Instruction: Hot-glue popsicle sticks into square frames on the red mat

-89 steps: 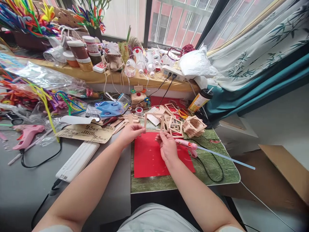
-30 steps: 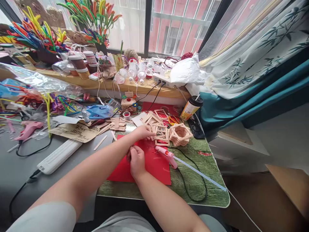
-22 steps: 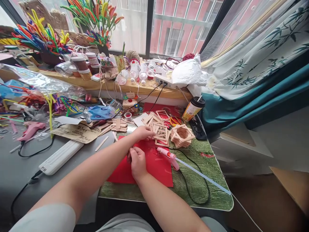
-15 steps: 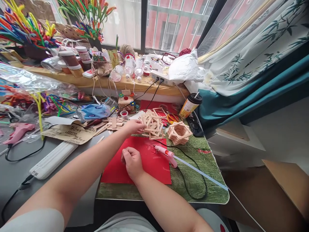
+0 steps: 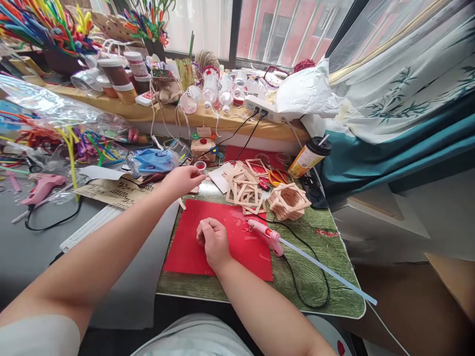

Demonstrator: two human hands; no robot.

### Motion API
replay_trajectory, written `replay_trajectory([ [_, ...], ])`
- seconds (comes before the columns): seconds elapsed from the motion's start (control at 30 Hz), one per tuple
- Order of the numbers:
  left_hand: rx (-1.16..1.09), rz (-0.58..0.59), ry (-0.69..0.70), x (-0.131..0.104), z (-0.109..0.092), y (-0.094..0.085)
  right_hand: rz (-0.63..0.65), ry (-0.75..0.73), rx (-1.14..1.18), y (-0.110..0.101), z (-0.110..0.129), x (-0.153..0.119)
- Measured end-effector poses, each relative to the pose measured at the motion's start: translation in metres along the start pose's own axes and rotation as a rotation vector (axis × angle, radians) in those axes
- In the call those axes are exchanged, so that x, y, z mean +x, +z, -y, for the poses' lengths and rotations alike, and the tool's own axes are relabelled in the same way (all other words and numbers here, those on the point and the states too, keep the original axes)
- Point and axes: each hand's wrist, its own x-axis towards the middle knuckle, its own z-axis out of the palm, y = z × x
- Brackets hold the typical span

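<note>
My left hand [image 5: 180, 182] is stretched out over the back left of the work area, beside the small round tub [image 5: 201, 166]. Its fingertips look a little apart, with nothing visible between them, and it covers most of the loose wooden craft sticks [image 5: 196, 190]. Low over the red sheet [image 5: 237, 257], my right hand [image 5: 214, 242] is curled closed; whatever its fingers may hold is hidden. Behind and to the right lies a heap of craft-stick frames [image 5: 247, 190]. A stacked craft-stick ring [image 5: 289, 201] stands beside that. Right of my right hand, a pink glue gun [image 5: 265, 232] rests with a long glue stick in its back.
A drink cup [image 5: 310, 155] stands at the back right. The glue gun's black cable [image 5: 326, 282] loops over the green table top [image 5: 345, 291]. Left are brown sandpaper [image 5: 111, 193], a blue packet [image 5: 156, 160] and another pink glue gun [image 5: 43, 189]. Jars and bottles crowd the sill.
My left hand has moved left, away from the craft-stick frames toward the loose sticks. My right hand stays closed over the red sheet. The whole view has shifted slightly.
</note>
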Motion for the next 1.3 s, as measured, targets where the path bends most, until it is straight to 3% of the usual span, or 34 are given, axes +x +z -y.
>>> replay_trajectory([
  [0.17,0.106,0.084,0.101,-0.036,0.057,-0.03,-0.022,0.039,0.038,0.0,-0.005,-0.001],
  [0.27,0.189,0.228,0.325,-0.04,0.077,-0.034,-0.03,0.052,0.05,0.001,-0.007,-0.001],
  [0.4,0.357,0.257,0.58,-0.038,0.086,-0.021,-0.05,0.054,0.062,0.001,-0.006,0.001],
  [0.6,0.347,0.249,0.635,-0.039,0.082,-0.015,-0.082,0.056,0.078,0.0,-0.006,0.003],
  [0.73,0.243,0.137,0.524,-0.054,0.077,-0.032,-0.084,0.059,0.084,-0.001,-0.007,0.003],
  [0.8,0.206,0.024,0.348,-0.066,0.076,-0.039,-0.084,0.064,0.085,-0.001,-0.007,0.003],
  [0.87,0.26,-0.015,0.118,-0.078,0.079,-0.041,-0.084,0.071,0.086,0.0,-0.006,0.002],
  [0.93,0.329,0.036,-0.028,-0.089,0.084,-0.036,-0.083,0.075,0.083,0.001,-0.004,0.001],
  [1.07,0.369,0.079,-0.101,-0.097,0.097,-0.019,-0.08,0.078,0.076,0.003,0.0,-0.001],
  [1.17,0.373,0.092,-0.195,-0.091,0.105,-0.013,-0.074,0.081,0.079,0.002,0.0,-0.003],
  [1.3,0.336,0.176,-0.237,-0.079,0.102,-0.017,-0.073,0.077,0.09,0.002,-0.002,-0.002],
])
